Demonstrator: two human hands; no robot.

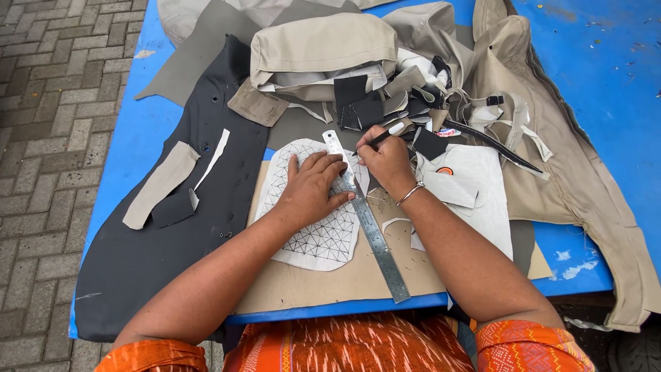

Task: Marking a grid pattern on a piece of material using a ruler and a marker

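Head view: the left hand (pixel 311 189) lies flat, fingers spread wide, pressing a steel ruler (pixel 368 224) down onto a white patch (pixel 310 238) marked with a grid of crossing lines. The ruler runs slantwise from near the scrap pile toward the table's near edge. The right hand (pixel 387 160) is closed round a black pen (pixel 381 136) with a pale cap, its tip down just beside the ruler's upper end, at the patch's top edge. A thin bangle (pixel 411 193) sits on that wrist.

The patch rests on a tan board (pixel 323 282), which lies on the blue table (pixel 606 83). To the left is a large dark sheet (pixel 158 248) with a beige strip (pixel 160 182) on it; beyond the hands, a pile of beige covers (pixel 323 48) and black and white scraps (pixel 413 96).

The patch looks thin, soft and light, likely to creep or wrinkle under the pen, so it is best held by flat pressure close to the line. The ruler looks stiff, smooth and prone to sliding; spread fingers along its middle suit it.
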